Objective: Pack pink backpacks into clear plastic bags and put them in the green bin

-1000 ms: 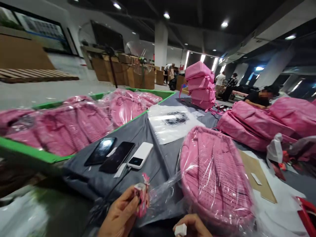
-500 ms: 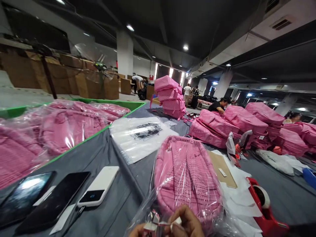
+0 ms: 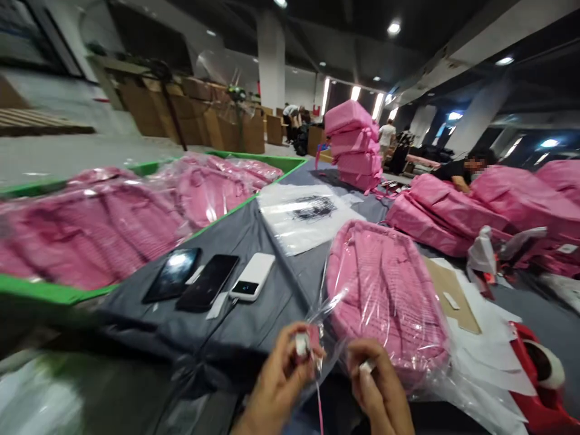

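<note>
While left hand (image 3: 283, 377) fingers pinch small pink packet (image 3: 304, 345) at bag mouth (image 3: 324, 320), right hand (image 3: 378, 386) pinches white tab (image 3: 366, 366). Risk: slick film slips, packet drops off desk (image 3: 254, 326) edge.

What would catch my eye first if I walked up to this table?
Pink, mostly: a pink backpack in clear plastic lies on the grey table just beyond the person's hands, the left hand pinching a small pink-and-white tag, the right hand a small white piece. More bagged pink backpacks fill the green tray on the left, and a stack of pink bags rises at the far end.
</note>
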A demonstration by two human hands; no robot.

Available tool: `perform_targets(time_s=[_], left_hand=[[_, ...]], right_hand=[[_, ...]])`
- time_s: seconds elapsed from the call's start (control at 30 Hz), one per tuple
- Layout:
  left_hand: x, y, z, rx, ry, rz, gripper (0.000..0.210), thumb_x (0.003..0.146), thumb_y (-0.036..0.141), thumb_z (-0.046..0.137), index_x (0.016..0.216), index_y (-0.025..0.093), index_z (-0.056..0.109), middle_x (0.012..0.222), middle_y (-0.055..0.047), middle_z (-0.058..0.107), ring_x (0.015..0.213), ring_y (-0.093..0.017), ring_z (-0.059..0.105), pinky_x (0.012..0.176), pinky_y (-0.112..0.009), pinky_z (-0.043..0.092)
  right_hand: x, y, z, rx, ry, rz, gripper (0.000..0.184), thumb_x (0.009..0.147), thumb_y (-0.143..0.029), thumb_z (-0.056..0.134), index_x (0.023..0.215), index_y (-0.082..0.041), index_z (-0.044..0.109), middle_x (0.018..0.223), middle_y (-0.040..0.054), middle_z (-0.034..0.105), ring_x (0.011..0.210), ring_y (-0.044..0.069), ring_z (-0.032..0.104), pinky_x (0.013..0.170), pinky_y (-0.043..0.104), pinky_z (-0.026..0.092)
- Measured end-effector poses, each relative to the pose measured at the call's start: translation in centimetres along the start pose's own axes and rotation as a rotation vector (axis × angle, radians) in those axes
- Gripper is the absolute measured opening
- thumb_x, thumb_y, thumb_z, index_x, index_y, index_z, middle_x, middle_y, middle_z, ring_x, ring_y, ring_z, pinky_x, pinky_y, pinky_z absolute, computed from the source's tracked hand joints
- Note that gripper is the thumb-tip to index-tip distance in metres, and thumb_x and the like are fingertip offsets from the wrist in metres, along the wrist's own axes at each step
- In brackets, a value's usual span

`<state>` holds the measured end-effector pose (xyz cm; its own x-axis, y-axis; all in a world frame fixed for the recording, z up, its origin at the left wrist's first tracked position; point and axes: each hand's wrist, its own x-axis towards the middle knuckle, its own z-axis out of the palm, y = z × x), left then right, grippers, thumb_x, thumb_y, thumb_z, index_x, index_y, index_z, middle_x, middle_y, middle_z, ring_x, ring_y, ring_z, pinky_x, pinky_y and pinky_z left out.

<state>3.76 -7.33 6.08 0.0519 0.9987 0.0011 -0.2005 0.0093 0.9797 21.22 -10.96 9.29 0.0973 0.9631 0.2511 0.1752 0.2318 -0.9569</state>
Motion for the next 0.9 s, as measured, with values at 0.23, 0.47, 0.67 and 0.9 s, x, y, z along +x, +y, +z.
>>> perform_targets(time_s=[0.23,0.47,0.67,0.9], left_hand=[[8.7,-1.1,-7.8,0.726,0.263,0.248,0.031,0.086,0.047,0.062,0.103,0.023,0.068,0.096,-0.006,0.07,0.091,-0.027,0.067,0.086,-0.042,0.055],[6.5,-0.8,-4.9,0.834,0.298,0.456,0.037,0.094,0.046,0.057,0.118,0.02,0.068,0.112,-0.011,0.07,0.106,-0.03,0.063,0.099,-0.048,0.05],[-1.1,2.6,1.4,0.267,-0.228,0.047,0.041,0.094,0.056,0.061,0.104,0.019,0.075,0.08,-0.003,0.073,0.066,-0.015,0.063,0.062,-0.024,0.051],[-1.2,0.7,3.7,0.073,-0.31,0.008,0.028,0.091,0.046,0.072,0.092,0.019,0.08,0.084,-0.004,0.074,0.077,-0.015,0.065,0.072,-0.022,0.051]], right_hand=[[0.6,1.4,-0.2,0.173,-0.065,0.165,0.035,0.086,-0.049,0.077,0.099,-0.021,0.06,0.094,0.0065,0.074,0.071,0.017,0.072,0.058,0.025,0.058],[1.5,1.9,-1.3,-0.132,0.012,-0.233,0.017,0.088,-0.033,0.076,0.083,-0.021,0.066,0.091,0.0036,0.071,0.068,0.013,0.065,0.06,0.021,0.055],[0.6,1.2,-1.7,-0.238,0.174,-0.442,0.011,0.089,-0.023,0.077,0.088,-0.024,0.066,0.078,-0.0014,0.059,0.068,0.012,0.06,0.059,0.021,0.053],[-0.5,2.0,-2.8,-0.209,0.036,-0.409,0.019,0.088,-0.011,0.071,0.101,-0.024,0.068,0.089,0.0021,0.063,0.08,0.015,0.066,0.069,0.024,0.058]])
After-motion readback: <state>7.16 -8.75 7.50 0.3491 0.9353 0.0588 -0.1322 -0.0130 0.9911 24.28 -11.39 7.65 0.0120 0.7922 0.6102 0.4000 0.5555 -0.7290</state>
